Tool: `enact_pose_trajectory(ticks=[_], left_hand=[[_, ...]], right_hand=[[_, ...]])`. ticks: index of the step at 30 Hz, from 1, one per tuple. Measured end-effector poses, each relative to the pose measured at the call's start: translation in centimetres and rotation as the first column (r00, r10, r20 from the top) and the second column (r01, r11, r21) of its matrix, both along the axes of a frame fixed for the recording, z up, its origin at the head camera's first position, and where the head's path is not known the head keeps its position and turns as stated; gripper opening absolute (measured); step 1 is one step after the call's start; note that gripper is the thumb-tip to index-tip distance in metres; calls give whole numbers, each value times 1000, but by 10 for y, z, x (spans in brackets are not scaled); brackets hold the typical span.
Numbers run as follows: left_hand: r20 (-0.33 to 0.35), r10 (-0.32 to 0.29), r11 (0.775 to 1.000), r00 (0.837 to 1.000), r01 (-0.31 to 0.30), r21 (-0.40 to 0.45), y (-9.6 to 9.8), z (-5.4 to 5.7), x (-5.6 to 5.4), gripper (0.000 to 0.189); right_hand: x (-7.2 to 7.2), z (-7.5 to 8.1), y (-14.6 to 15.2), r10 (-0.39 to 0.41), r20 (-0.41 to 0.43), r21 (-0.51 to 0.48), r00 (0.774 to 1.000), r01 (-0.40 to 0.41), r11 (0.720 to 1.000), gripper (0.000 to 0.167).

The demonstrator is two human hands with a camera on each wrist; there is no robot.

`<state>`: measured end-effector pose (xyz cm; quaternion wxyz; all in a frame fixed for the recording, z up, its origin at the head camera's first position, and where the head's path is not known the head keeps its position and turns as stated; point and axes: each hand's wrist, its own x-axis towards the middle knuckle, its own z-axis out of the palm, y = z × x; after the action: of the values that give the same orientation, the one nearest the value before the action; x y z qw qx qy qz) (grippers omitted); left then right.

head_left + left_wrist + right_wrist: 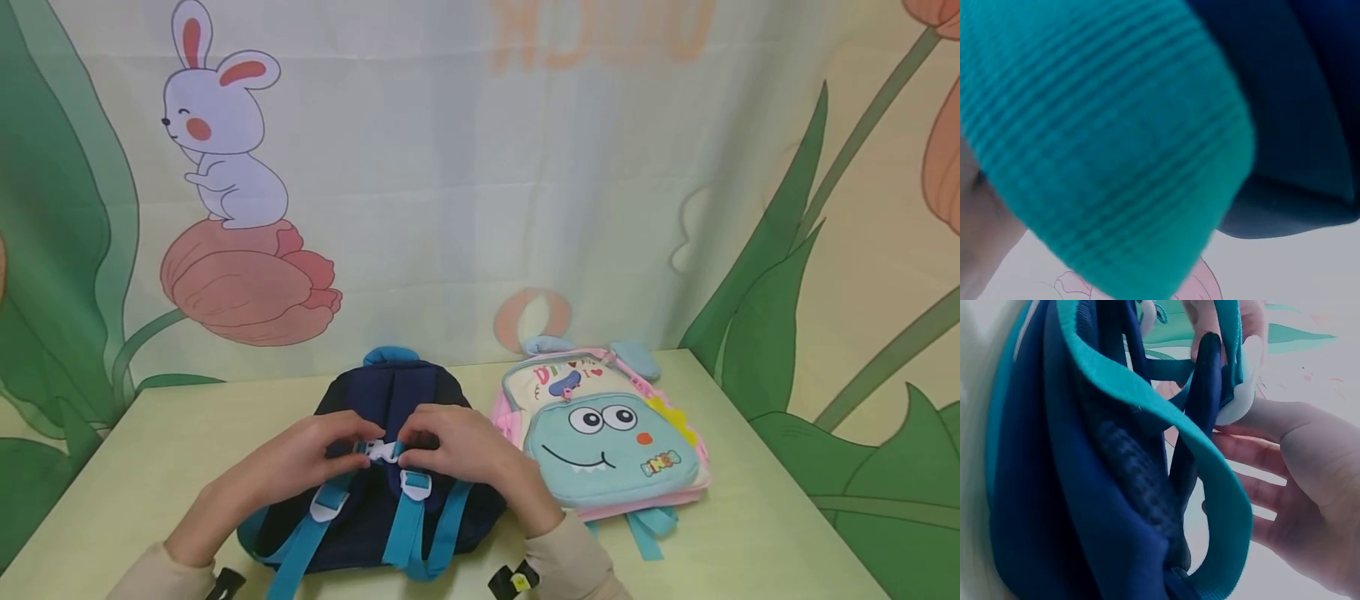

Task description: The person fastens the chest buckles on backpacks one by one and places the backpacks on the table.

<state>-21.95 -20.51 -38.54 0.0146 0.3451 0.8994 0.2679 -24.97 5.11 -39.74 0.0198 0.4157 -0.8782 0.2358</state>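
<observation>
A dark blue backpack [382,387] lies on the table with its shoulder-strap side up. Over its middle, my left hand [300,450] pinches the left end of a white chest-strap buckle [383,451] between thumb and fingers. From the other side my right hand [457,442] pinches the buckle's right end at its teal strap. The two halves meet, but whether they are latched I cannot tell. Lower down, white strap adjusters [416,484] hold teal webbing [303,542]. A loop of teal webbing [1110,150] hides most of the left wrist view.
To the right of the dark backpack lies a second backpack [615,442], light blue, pink and cream with a cartoon face. The pale table [172,450] ends at a printed curtain [420,208] behind both bags.
</observation>
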Motion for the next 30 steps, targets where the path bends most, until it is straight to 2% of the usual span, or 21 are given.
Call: enact_pose_trajectory(ticks=[6, 13, 16, 22, 30], left_hand=[[9, 9, 1000, 1000, -10, 8, 1, 5, 1, 37], [39, 11, 999, 999, -12, 39, 4, 4, 0, 39], [67, 15, 999, 998, -18, 33, 3, 1, -1, 39], [89, 17, 999, 996, -14, -32, 4, -4, 2, 34], [64, -35, 999, 997, 37, -31, 16, 5, 6, 29]], right_hand=[[1, -1, -3, -3, -58, 9, 998, 3, 1000, 21], [2, -2, -5, -6, -46, 21, 999, 7, 1000, 21], [3, -3, -6, -13, -34, 20, 999, 14, 1000, 21], [2, -2, -1, -17, 27, 24, 999, 16, 1000, 23], [2, -1, 16, -39, 102, -5, 994, 40, 999, 22]])
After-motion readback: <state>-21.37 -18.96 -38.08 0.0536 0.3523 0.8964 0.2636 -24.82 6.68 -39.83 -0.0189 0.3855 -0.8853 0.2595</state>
